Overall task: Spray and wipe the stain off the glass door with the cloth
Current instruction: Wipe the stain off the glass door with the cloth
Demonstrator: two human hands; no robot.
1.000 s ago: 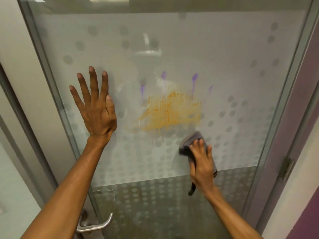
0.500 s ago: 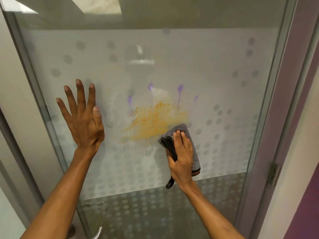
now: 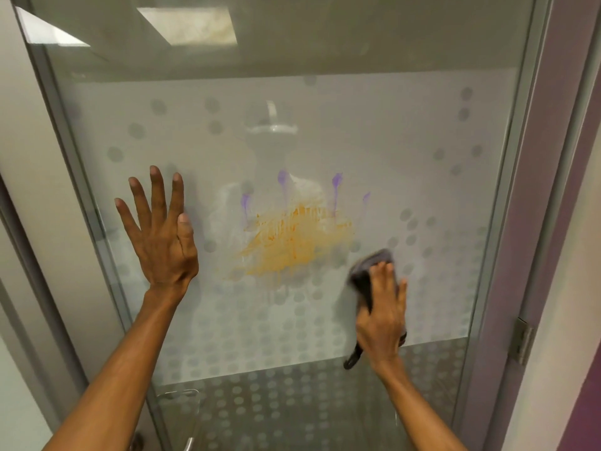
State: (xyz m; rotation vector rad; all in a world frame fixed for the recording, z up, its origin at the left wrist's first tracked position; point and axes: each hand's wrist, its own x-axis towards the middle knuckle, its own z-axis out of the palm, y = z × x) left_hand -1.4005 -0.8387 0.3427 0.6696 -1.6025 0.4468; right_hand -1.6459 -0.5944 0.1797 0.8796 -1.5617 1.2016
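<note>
Stain [image 3: 294, 242] remains orange, the right hand [image 3: 383, 315] having just swept its gripped cloth [image 3: 367, 275] off right; left hand [image 3: 162, 242] splayed flat.

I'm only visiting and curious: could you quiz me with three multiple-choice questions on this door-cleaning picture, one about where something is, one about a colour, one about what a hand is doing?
1. Where is the cloth relative to the stain?
A. Over its centre
B. At its lower right
C. Above it

2. What colour are the drips above the stain?
A. Purple
B. Green
C. Black

3. What is the left hand doing?
A. Holding a spray bottle
B. Gripping the door handle
C. Lying flat and open on the glass

Answers:
1 B: the right hand presses the cloth just beyond the stain's lower right edge.
2 A: purple streaks run down toward the orange smear.
3 C: its fingers are spread, holding nothing.
</note>
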